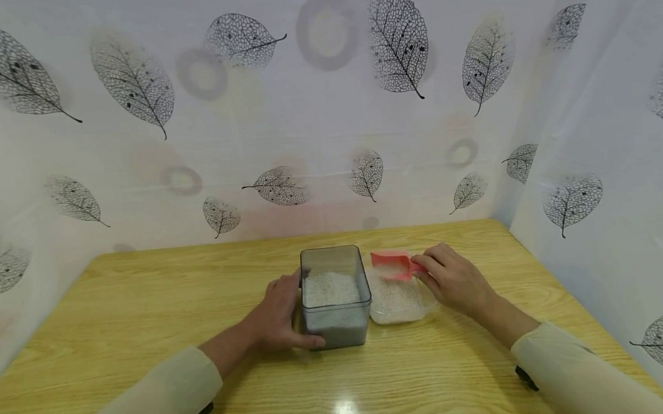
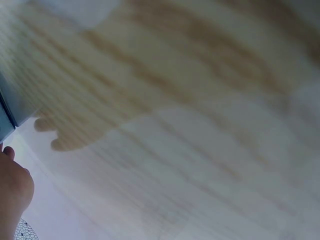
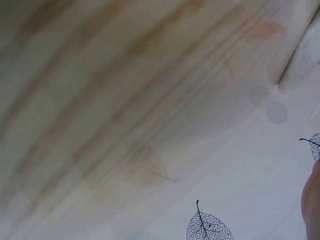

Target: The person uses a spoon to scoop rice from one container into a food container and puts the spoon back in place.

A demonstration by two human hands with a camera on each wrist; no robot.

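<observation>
A leaf-printed sheet (image 1: pixel 316 133) hung behind the table (image 1: pixel 146 323), where the bin (image 1: pixel 341 334) stood upright, the tub (image 1: pixel 399 316) close at its right. The scoop (image 1: pixel 404 267) and right hand (image 1: pixel 456 282) hid part of the tub. The left hand (image 1: pixel 277 313) grasped the bin's left side, thumb at the near face, fingers partly hidden. The right hand pinched the scoop's handle, holding it over the tub's far part. One bin, one tub and one scoop were there, pale grains (image 1: pixel 330 289) in each.

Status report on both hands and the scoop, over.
Left hand holds gray box. Right hand grips red scoop, grains inside, at clear tub. Possible obstacle: box wall, left of scoop.
</observation>
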